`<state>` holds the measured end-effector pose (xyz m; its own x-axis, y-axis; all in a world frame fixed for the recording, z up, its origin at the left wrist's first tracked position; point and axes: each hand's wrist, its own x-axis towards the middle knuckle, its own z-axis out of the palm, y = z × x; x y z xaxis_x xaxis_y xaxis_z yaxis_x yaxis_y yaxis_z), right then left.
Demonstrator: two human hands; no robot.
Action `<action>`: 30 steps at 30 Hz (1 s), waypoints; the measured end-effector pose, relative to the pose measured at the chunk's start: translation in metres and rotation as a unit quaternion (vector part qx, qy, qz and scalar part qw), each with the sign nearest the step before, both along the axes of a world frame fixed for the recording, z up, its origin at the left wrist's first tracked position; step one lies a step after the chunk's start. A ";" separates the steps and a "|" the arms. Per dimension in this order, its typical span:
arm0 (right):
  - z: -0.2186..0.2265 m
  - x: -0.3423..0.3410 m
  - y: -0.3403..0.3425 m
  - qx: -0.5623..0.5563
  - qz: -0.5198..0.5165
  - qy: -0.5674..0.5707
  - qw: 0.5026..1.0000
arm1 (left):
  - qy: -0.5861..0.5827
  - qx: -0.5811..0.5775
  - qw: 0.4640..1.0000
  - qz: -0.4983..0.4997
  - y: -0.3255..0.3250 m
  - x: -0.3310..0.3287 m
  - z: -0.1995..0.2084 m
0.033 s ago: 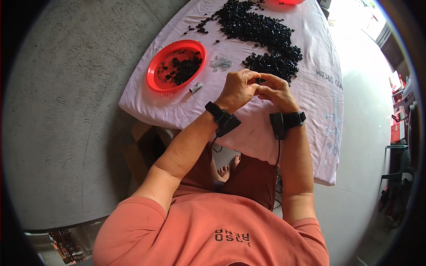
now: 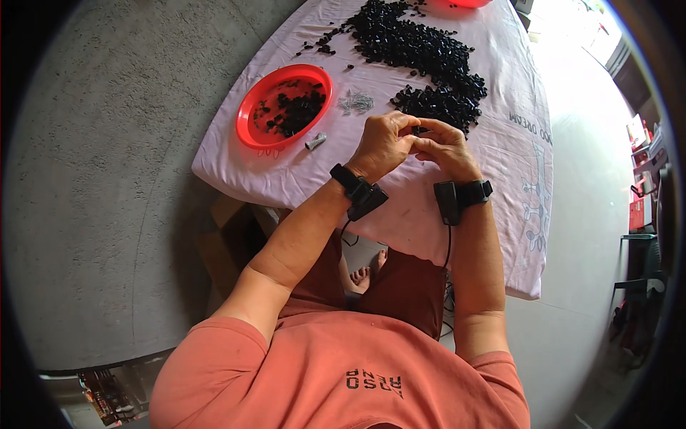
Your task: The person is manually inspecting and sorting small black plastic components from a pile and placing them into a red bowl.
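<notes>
My left hand (image 2: 384,147) and my right hand (image 2: 450,149) meet fingertip to fingertip above the near part of the cloth-covered table. Both are closed in a pinch around a small black piece (image 2: 416,131), mostly hidden by the fingers. Just beyond them spreads a long heap of small shiny black pieces (image 2: 429,53). To the left of my left hand stands a red round basin (image 2: 245,121) holding more black pieces (image 2: 299,114). Between basin and heap lies a small pile of thin, silvery pieces (image 2: 355,102). A short grey cylinder (image 2: 315,141) rests beside the basin.
Pale pink printed cloth (image 2: 493,214) covers the table, its near edge in front of my lap. Another red container (image 2: 468,3) shows at the far edge. A cardboard box (image 2: 232,222) stands under the table's left side. Dark chairs (image 2: 639,264) line the far right.
</notes>
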<state>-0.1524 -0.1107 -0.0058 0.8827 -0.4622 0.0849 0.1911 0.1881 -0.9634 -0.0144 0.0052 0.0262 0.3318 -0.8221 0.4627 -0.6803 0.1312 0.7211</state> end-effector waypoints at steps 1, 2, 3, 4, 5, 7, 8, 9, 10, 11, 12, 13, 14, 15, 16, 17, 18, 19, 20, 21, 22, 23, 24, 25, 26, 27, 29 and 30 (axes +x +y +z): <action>0.001 0.000 0.001 0.003 -0.001 -0.002 1.000 | 0.006 0.000 1.000 -0.001 0.001 0.000 0.001; 0.001 0.001 0.002 0.006 -0.003 -0.003 1.000 | 0.002 0.004 1.000 -0.003 0.001 -0.001 0.003; 0.001 0.001 0.001 0.004 -0.002 -0.002 1.000 | -0.002 0.008 1.000 -0.005 0.002 -0.001 0.005; 0.001 0.000 0.001 0.003 -0.001 -0.001 1.000 | -0.005 0.012 1.000 -0.007 0.003 -0.001 0.006; 0.000 0.000 0.000 0.001 -0.001 0.000 1.000 | -0.003 0.006 1.000 -0.012 0.002 -0.001 0.005; -0.006 0.002 -0.001 0.014 -0.009 0.003 1.000 | 0.000 -0.007 1.000 -0.020 0.002 0.000 0.002; -0.007 0.002 -0.002 0.020 -0.014 0.005 1.000 | -0.003 -0.012 1.000 -0.018 0.002 0.000 0.001; -0.007 0.003 -0.001 0.017 -0.013 0.007 1.000 | -0.005 -0.015 1.000 -0.017 0.003 0.000 0.000; -0.005 0.003 0.000 0.014 -0.013 0.008 1.000 | -0.007 -0.018 1.000 -0.016 0.003 0.000 -0.002; -0.004 0.004 0.001 0.011 -0.013 0.010 1.000 | -0.018 -0.015 1.000 -0.007 0.003 0.001 -0.004; -0.002 0.004 0.002 0.007 -0.014 0.013 1.000 | -0.032 -0.012 0.999 0.001 0.002 0.002 -0.005; -0.001 0.004 0.003 0.004 -0.015 0.015 1.000 | -0.045 -0.010 0.999 0.010 0.001 0.004 -0.006; 0.000 0.003 0.004 0.001 -0.016 0.018 1.000 | -0.049 -0.004 0.998 0.029 0.001 0.007 -0.008; 0.000 0.002 0.003 0.013 -0.039 0.016 0.999 | -0.054 0.002 0.997 0.048 0.001 0.012 -0.008; -0.001 0.000 0.002 0.024 -0.062 0.013 0.998 | -0.058 0.006 0.996 0.065 0.002 0.019 -0.010; -0.001 -0.001 0.001 0.035 -0.086 0.011 0.996 | -0.058 0.005 0.994 0.087 0.002 0.031 -0.015; 0.005 -0.002 0.001 0.052 -0.108 0.016 0.993 | -0.050 0.001 0.992 0.112 0.006 0.051 -0.021; 0.004 -0.002 0.000 0.064 -0.131 0.002 0.989 | -0.041 -0.003 0.990 0.134 0.010 0.070 -0.028; 0.003 -0.001 -0.002 0.076 -0.154 -0.011 0.985 | -0.050 -0.018 0.985 0.166 0.015 0.088 -0.032; 0.002 -0.002 -0.005 0.088 -0.178 -0.024 0.980 | -0.059 -0.034 0.978 0.195 0.019 0.105 -0.034; -0.001 -0.001 -0.006 0.089 -0.190 -0.044 0.977 | -0.065 -0.028 0.972 0.225 0.026 0.122 -0.035; -0.002 0.001 -0.006 0.096 -0.207 -0.043 0.973 | -0.069 -0.023 0.965 0.253 0.033 0.136 -0.036; -0.003 0.001 -0.007 0.101 -0.226 -0.040 0.968 | -0.045 -0.022 0.962 0.268 0.035 0.143 -0.036; -0.003 0.002 -0.007 0.108 -0.243 -0.039 0.963 | -0.069 -0.026 0.954 0.289 0.038 0.154 -0.038; -0.005 0.004 -0.008 0.111 -0.251 -0.046 0.961 | -0.092 -0.030 0.946 0.311 0.041 0.166 -0.039; -0.006 0.005 -0.009 0.112 -0.261 -0.050 0.958 | -0.112 -0.034 0.937 0.330 0.042 0.170 -0.038; -0.008 0.005 -0.011 0.119 -0.275 -0.057 0.952 | -0.156 -0.057 0.913 0.373 0.042 0.173 -0.038; -0.008 0.005 -0.011 0.124 -0.280 -0.059 0.950 | -0.187 -0.085 0.896 0.393 0.039 0.169 -0.036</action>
